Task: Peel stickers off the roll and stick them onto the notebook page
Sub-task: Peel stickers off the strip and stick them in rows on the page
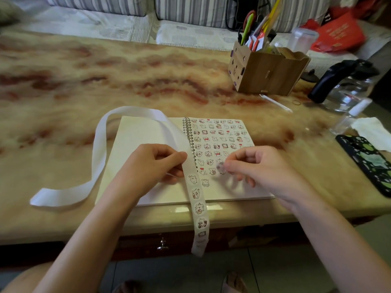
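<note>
An open spiral notebook (148, 132) lies near the table's front edge. Its right page (220, 136) carries several rows of small cartoon stickers. A white sticker strip (198, 199) runs from my left hand down over the table edge, with round stickers on it. The strip's bare backing (99, 149) loops left across the table. My left hand (152, 166) pinches the strip beside the spiral. My right hand (260, 163) pinches a small round sticker (220, 166) just above the lower part of the right page.
A wooden organiser (268, 70) with pens and scissors stands at the back right. A glass kettle with a black handle (342, 81), a small spray bottle (351, 115), a white tissue (372, 130) and a phone in a dark patterned case (368, 161) sit on the right.
</note>
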A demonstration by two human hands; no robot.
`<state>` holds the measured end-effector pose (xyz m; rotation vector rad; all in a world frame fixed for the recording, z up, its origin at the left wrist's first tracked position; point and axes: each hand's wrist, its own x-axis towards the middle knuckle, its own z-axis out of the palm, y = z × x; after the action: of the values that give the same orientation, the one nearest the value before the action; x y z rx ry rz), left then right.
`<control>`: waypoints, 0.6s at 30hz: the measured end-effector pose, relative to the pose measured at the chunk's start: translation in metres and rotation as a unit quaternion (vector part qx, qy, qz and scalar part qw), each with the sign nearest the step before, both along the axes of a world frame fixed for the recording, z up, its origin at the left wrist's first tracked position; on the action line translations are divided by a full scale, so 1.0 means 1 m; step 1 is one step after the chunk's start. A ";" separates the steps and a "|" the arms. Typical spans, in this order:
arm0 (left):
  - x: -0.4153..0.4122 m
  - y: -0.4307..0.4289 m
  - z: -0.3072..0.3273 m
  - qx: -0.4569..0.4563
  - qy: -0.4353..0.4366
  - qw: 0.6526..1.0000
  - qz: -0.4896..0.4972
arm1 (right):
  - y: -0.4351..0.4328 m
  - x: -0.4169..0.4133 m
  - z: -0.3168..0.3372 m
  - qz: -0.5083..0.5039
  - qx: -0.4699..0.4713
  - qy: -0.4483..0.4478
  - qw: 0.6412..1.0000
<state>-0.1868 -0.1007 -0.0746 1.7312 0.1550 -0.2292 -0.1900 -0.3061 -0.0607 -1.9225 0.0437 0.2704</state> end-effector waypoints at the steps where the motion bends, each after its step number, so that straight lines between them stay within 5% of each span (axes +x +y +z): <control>1: 0.000 0.000 0.000 0.000 -0.001 1.000 0.000 | 0.001 0.000 -0.001 0.009 -0.005 0.009 1.000; 10: 0.002 -0.002 -0.002 0.008 -0.004 1.000 -0.001 | 0.000 0.002 -0.003 0.015 -0.009 -0.043 0.999; 18: 0.003 -0.001 -0.004 0.013 -0.006 1.000 -0.002 | 0.002 0.002 -0.008 0.038 -0.025 -0.002 0.999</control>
<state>-0.1841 -0.1018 -0.0789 1.7579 0.1472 -0.2200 -0.1878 -0.3037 -0.0688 -1.9777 -0.0242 0.3195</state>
